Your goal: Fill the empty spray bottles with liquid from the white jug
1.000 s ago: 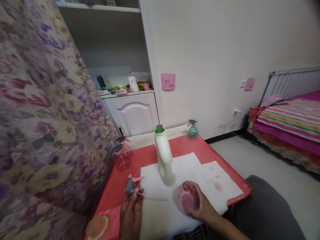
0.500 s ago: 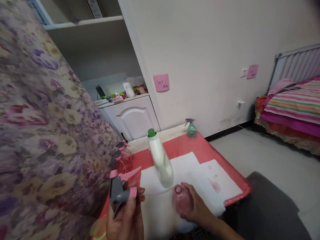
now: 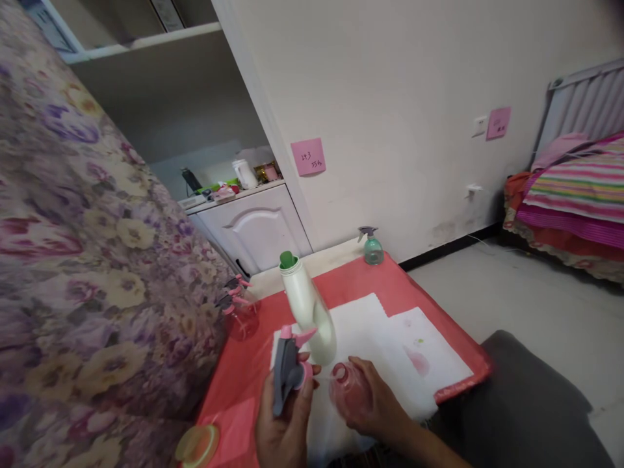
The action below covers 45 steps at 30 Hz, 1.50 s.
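Observation:
My left hand [image 3: 287,416] is closed on a grey and pink spray head [image 3: 288,370], holding it by its pink collar. Its thin tube points right, at the mouth of a translucent pink spray bottle [image 3: 351,393]; whether the tip is inside, I cannot tell for sure. My right hand [image 3: 380,400] wraps around that bottle, which is tilted with its open neck toward the spray head. Just behind both hands stands a tall pale-green bottle [image 3: 312,305] with a green spout and no cap.
Pink spray bottles [image 3: 241,315] stand at the table's left edge, a green spray bottle [image 3: 373,250] at the back. White paper [image 3: 361,325] lies on the red tabletop [image 3: 234,377]. A round yellowish lid or dish [image 3: 199,447] sits front left. A floral curtain [image 3: 97,260] hangs at left.
My left hand has moved right with the spray head, bringing its tube to the pink bottle's neck. My right hand still holds the bottle, now slightly further left. The view has shifted slightly.

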{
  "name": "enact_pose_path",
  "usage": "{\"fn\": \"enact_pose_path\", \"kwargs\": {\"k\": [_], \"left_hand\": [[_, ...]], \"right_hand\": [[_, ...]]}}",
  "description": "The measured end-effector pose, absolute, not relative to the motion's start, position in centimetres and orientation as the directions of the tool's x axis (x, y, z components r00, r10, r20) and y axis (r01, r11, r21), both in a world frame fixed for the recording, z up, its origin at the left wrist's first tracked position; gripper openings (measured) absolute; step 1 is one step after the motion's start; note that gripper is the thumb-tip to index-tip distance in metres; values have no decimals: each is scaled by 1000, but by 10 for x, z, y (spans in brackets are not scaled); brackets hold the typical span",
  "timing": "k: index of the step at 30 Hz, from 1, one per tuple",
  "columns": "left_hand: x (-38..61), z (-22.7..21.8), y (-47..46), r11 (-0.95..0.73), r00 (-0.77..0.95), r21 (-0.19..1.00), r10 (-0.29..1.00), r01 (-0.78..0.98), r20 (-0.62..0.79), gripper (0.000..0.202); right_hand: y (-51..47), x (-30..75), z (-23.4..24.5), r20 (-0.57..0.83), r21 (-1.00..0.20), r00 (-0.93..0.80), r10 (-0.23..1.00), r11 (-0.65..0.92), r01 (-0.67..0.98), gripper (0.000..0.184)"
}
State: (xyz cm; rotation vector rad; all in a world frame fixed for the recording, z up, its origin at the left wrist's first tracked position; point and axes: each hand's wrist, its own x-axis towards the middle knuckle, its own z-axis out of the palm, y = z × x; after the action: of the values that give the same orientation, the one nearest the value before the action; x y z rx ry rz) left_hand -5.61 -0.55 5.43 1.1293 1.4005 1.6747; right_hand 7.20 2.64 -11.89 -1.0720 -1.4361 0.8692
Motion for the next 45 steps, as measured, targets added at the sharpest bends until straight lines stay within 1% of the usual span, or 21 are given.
{"fn": "enact_pose_path", "kwargs": {"k": [3,5,9,12,18,21,26,33,36,42,45], "left_hand": [[-51,40,1,-109,-324,981,933,162,157,49],[-50,29,6,-72,-268,974,955,214,129,47],[-45,13,13,-18,-243,972,967,233,76,44],[-42,7,13,11,-245,963,968,269,58,42],[-40,6,18,-23,-209,950,974,310,92,42],[-41,7,19,-28,-209,944,973,329,102,42],[-42,15,18,-16,-226,925,968,379,110,40],[-42,14,15,-70,-176,901,971,427,159,40],[-44,11,16,-104,-149,874,969,474,196,38],[-45,9,16,-213,-30,812,962,543,273,31],[-44,6,16,-223,-41,808,956,545,292,26]], "right_hand": [[29,74,-120,338,-928,-35,941,339,152,94],[30,74,-121,364,-920,-47,930,367,140,95],[33,73,-125,397,-911,-70,915,403,94,97],[33,73,-126,370,-924,-78,926,376,74,99],[31,78,-117,331,-940,-98,939,337,53,95],[30,80,-115,314,-947,-109,943,320,39,97],[30,81,-116,340,-940,-127,932,342,-4,96],[28,82,-112,312,-949,-128,941,314,-3,96],[29,82,-112,299,-953,-121,947,303,17,95],[29,79,-118,326,-942,-133,936,333,31,95],[28,79,-121,329,-941,-141,934,336,33,94]]}}
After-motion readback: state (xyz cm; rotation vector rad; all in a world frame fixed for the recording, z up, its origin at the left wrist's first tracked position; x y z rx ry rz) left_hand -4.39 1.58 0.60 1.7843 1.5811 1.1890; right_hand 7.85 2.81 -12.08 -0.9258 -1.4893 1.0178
